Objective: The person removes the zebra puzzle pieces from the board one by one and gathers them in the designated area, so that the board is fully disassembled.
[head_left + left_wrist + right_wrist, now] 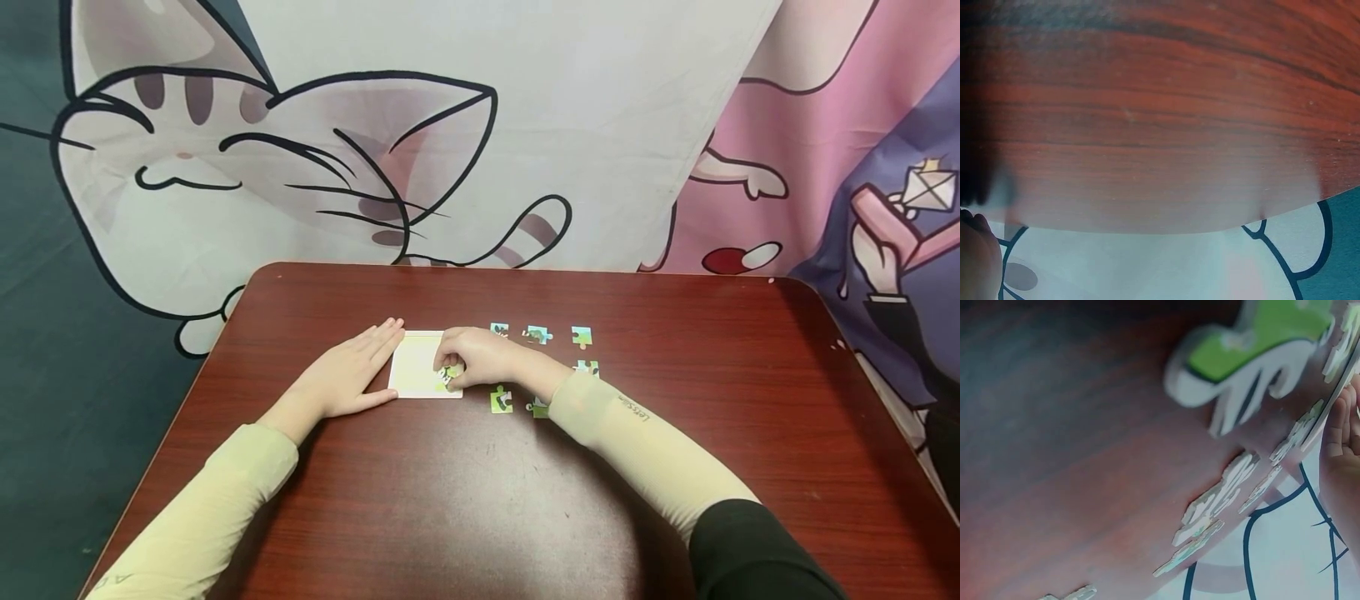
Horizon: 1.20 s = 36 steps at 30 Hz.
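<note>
A white puzzle board (414, 367) lies flat on the table. My left hand (347, 375) rests palm down along its left edge, with fingers stretched out and the thumb at the lower corner. Over the board's right side, my right hand (483, 357) pinches a small green-and-white jigsaw piece (447, 377) between thumb and forefinger. The fingers partly hide that piece. In the right wrist view, part of a hand (1342, 437) shows at the right edge, beside the board.
Loose jigsaw pieces lie right of the board: one (501, 400) near its lower corner, another (538, 334) behind the right wrist, a third (582, 336) farther right, with others partly hidden by the forearm. Beyond the brown table's far edge (637, 277) hangs a cat-print curtain (600, 125).
</note>
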Available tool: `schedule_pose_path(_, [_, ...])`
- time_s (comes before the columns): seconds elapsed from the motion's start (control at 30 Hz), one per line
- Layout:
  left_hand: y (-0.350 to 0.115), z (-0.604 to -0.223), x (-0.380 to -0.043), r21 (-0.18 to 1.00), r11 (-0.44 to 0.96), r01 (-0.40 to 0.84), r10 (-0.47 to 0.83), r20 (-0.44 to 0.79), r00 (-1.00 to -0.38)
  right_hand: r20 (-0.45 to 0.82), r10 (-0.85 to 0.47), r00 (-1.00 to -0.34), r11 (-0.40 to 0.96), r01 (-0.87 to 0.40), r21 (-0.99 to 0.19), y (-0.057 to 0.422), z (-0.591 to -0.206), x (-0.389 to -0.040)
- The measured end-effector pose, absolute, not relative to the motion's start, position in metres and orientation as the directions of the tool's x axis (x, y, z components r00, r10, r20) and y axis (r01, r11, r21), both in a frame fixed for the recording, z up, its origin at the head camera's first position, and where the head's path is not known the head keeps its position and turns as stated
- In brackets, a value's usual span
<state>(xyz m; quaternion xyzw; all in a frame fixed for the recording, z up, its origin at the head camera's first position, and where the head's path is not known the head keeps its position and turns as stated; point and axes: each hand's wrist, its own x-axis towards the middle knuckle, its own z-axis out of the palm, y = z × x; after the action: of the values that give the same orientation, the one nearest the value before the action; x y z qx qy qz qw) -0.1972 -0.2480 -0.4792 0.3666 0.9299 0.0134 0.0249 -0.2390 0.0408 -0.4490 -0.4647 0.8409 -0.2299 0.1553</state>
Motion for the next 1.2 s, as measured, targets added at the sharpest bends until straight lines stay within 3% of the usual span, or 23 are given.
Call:
schedule_pose_path(0.67, [-0.2486,-0.4811,-0.1969,0.041,0.732,0.680,0.681,-0.035,-0.731,-0.034,-0.846,-0.532,0.475,-0.725,-0.499,0.0380,-0.4475,-0.2358])
schedule_pose_path(1.2, [-0.2488,-0.4812,-0.1972,0.040,0.734,0.678,0.679,-0.036,-0.733,-0.035,-0.838,-0.544,0.441,-0.639,-0.630,0.0378,-0.4454,-0.2346])
